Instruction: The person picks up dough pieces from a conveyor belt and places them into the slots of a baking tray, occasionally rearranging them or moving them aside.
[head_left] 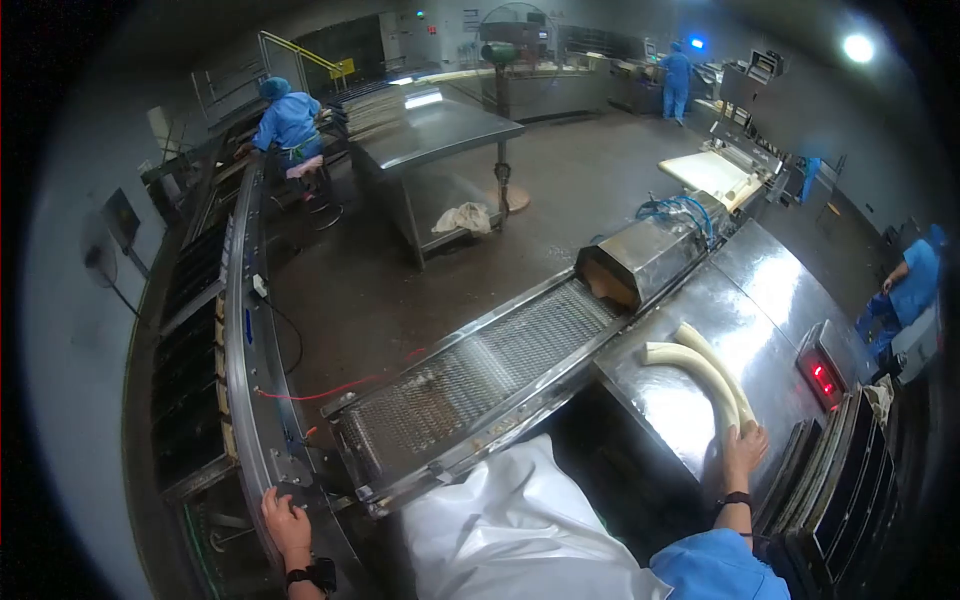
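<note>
Two long, pale, curved ropes that look like dough point(690, 362) lie side by side on a shiny steel table point(675, 410). At their near ends, my right hand point(745, 450) has its fingers closed around them; part of the grip is hidden. A dark band circles that wrist. Off to the left, my left hand point(287, 522) rests on the metal rail point(262, 410) of a long conveyor line, fingers apart and holding nothing. A watch is on the left wrist.
Between my hands runs a mesh conveyor point(480, 360) leading into a metal housing point(640, 255). Stacked dark trays point(835, 490) stand at right beside a red digital display point(822, 378). A steel table point(440, 140) stands ahead. Co-workers in blue are at left point(288, 120), far back and right.
</note>
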